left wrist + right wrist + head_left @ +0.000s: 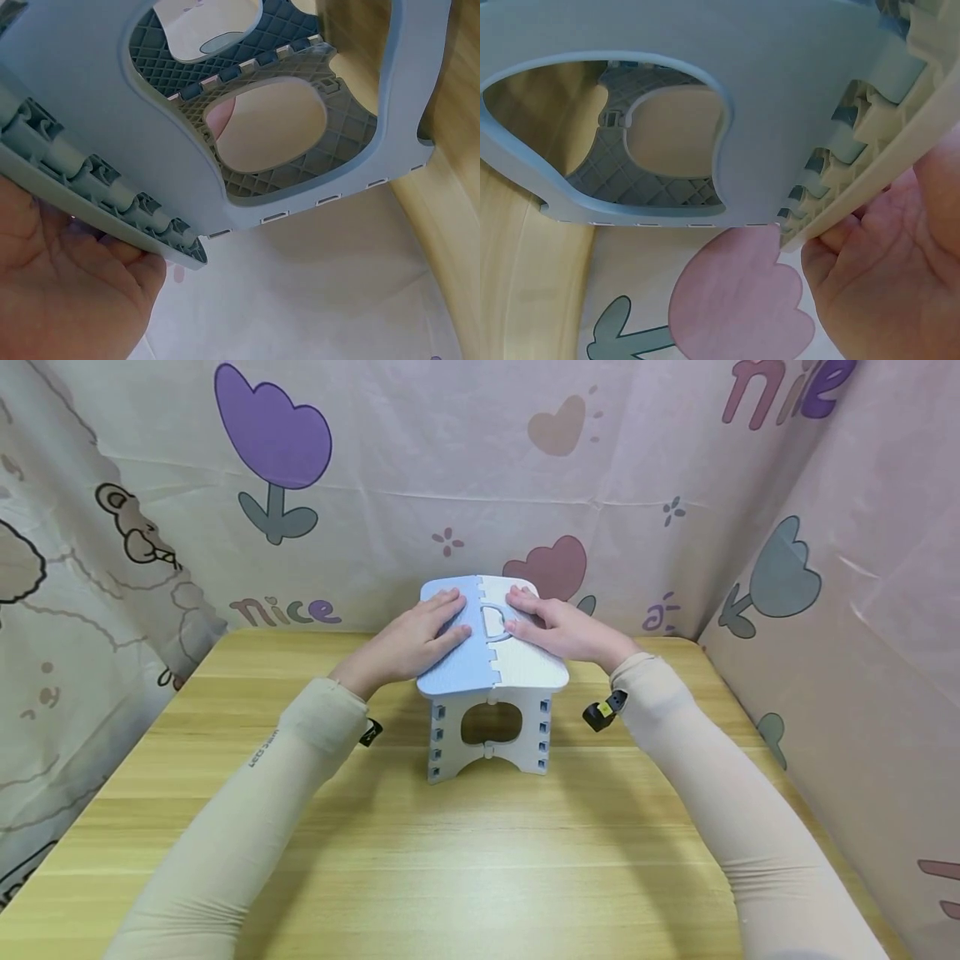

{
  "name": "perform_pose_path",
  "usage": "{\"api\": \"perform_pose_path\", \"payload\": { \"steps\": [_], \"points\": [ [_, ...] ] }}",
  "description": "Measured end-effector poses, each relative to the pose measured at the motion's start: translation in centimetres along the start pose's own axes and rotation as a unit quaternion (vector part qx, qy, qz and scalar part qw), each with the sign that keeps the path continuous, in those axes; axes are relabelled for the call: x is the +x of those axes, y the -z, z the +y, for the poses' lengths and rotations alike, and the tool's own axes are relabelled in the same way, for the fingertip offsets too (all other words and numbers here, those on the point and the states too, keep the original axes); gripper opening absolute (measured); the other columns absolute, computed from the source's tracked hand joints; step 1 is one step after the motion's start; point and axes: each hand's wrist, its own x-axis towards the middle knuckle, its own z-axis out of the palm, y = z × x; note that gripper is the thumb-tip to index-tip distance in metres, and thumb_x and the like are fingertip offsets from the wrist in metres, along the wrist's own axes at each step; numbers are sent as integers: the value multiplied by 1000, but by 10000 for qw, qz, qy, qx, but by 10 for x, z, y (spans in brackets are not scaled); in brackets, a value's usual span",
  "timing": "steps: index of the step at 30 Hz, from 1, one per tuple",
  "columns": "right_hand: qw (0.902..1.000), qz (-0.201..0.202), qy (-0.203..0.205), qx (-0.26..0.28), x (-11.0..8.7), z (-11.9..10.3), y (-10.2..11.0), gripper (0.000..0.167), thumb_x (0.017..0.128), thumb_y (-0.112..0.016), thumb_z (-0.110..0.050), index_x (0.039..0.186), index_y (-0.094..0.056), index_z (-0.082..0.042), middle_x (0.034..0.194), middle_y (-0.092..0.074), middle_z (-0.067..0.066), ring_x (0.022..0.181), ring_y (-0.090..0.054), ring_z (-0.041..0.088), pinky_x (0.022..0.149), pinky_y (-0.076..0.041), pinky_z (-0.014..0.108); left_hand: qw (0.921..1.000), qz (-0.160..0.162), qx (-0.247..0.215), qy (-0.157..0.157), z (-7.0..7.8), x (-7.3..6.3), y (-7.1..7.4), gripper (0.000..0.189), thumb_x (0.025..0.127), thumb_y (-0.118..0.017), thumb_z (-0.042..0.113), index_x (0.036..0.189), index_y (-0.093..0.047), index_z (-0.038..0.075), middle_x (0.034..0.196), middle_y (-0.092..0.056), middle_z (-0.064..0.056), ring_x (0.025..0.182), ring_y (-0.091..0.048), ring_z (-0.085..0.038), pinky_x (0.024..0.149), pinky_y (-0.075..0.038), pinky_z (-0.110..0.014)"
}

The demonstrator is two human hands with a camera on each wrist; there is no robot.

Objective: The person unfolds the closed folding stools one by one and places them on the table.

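Observation:
A small plastic folding stool (491, 687) stands unfolded on the table, its seat half light blue and half white. My left hand (415, 639) rests on the blue half with its fingers spread forward. On the white half lies my right hand (562, 628), its fingertips close to the D-shaped handle (501, 639) at the centre seam. The left wrist view shows the stool's blue side leg (172, 172) with a large cutout, and ribbed panels inside. From the right wrist, the other side leg (780, 105) and the hinge knuckles under the seat edge are visible.
The wood-grain table (480, 868) carries the stool towards its back edge. Behind it hangs a printed cloth (397, 452) with tulips, hearts and lettering, which also covers both sides. A small black camera (603, 711) sits at the right wrist, another (371, 732) at the left.

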Motion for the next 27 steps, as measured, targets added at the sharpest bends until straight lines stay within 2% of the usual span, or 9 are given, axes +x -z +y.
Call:
{"api": "perform_pose_path", "payload": {
  "steps": [27],
  "points": [
    [9995, 183, -99, -255, -7, -4, -5, 66, 114, -49, -43, 169, -31, -11, 180, -19, 7, 169, -15, 22, 138, -20, 45, 10000, 3, -16, -52, -3, -3, 1, 72, 113, -42, 51, 171, -26, 10, 182, -15, -8, 170, -10, -28, 139, -13, -53]
  ]
}}
